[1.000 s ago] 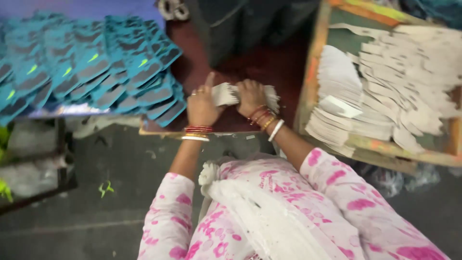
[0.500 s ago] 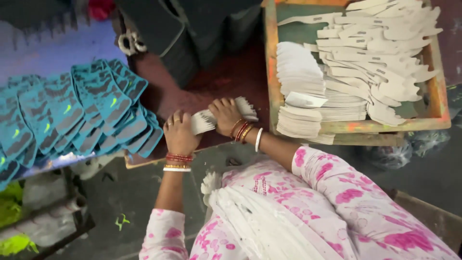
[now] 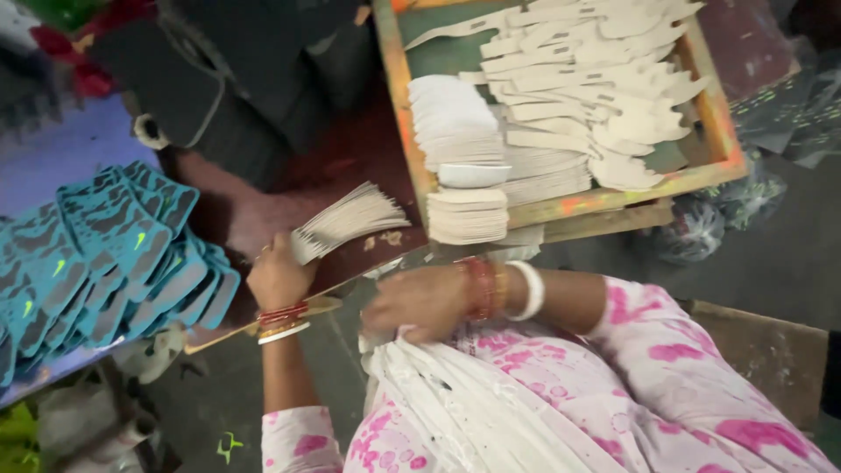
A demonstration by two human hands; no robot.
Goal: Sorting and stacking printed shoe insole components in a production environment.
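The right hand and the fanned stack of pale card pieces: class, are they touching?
Apart. The head view shows the right hand down by the white cloth, with dark tabletop between it and the fanned stack, which the left hand grips.

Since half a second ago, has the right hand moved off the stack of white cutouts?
Yes. The right hand has left the white cutout stack, now held by the left hand alone, and has drawn back from the dark red board toward the body.

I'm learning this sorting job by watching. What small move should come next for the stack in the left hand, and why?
Probably bring the right hand back up to the fanned pale stack. The left hand grips it alone at one end, the pieces are splayed loose, and the right hand rests at the white cloth, off the stack.
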